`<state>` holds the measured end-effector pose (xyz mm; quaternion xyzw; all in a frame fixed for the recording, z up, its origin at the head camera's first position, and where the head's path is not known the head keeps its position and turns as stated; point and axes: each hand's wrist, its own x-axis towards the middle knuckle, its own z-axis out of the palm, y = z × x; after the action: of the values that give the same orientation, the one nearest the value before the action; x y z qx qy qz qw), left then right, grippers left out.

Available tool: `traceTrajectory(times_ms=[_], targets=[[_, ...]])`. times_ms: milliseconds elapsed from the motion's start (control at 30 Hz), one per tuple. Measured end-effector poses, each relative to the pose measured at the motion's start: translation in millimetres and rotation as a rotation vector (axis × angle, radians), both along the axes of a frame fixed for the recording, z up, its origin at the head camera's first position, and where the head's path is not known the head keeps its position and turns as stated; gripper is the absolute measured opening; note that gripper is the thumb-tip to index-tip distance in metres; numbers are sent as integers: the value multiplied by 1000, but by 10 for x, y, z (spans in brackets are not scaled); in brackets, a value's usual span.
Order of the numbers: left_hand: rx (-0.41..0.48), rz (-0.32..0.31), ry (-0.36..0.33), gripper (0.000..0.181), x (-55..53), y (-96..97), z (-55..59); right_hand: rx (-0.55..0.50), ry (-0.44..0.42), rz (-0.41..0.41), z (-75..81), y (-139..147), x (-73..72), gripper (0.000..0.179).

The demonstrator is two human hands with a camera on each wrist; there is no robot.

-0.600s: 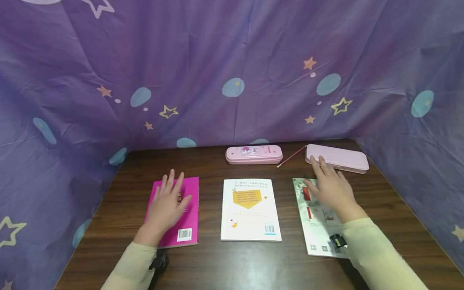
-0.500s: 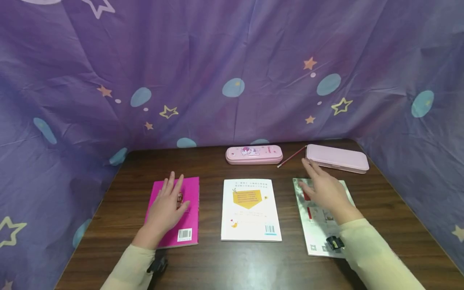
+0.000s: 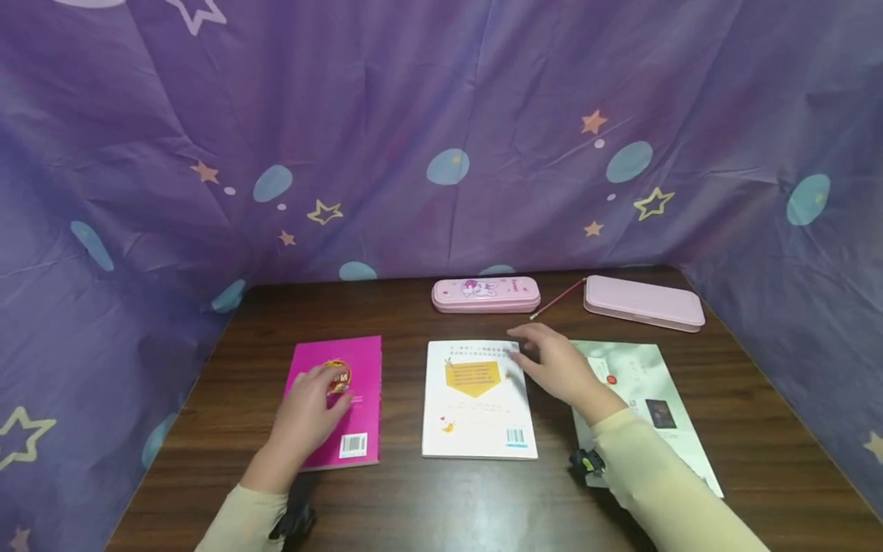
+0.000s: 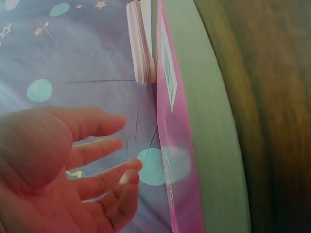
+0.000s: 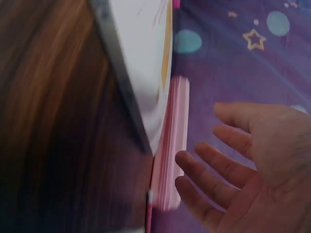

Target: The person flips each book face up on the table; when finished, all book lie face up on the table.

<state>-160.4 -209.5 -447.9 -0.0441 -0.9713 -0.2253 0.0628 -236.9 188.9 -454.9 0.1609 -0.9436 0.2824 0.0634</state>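
My left hand (image 3: 310,410) hovers over a magenta paperback book (image 3: 367,376), its fingers loosely bent. The left wrist view shows a gap between those fingers (image 4: 104,128) and the book's cover (image 4: 187,194). Over the upper right corner of a white book (image 3: 476,425) in the middle reaches my right hand (image 3: 562,372), fingers spread and slightly bent. Nothing is in its grasp; in the right wrist view its fingertips stay apart from the white book (image 5: 141,63). Under the right forearm lies a pale green book (image 3: 679,429), partly covered by the sleeve.
Behind the books, a pink pencil case with a bunny picture (image 3: 486,297) lies at the back of the dark wooden table (image 3: 386,506). A thin red pencil (image 3: 559,299) lies slanted beside it, and a plain pink case (image 3: 645,301) is further right. Purple star-patterned cloth (image 3: 386,153) encloses the table.
My right hand has moved left from over the green book to the white book's corner, uncovering the green book's upper part. The left hand's fingers have bent and drawn back slightly.
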Motion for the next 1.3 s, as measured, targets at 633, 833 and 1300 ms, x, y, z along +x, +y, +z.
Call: traceTrajectory(times_ms=[633,833,1300], targets=[[-79,102,-127,52,310,-325,31,-12,12,243,-88,-830,-219,34],[-113,126,-182,54,405,-444,40,25,50,315,-116,-1010,-282,36],[-77,75,-267,42,488,-692,85,77,-42,347,-172,-1322,-340,42]])
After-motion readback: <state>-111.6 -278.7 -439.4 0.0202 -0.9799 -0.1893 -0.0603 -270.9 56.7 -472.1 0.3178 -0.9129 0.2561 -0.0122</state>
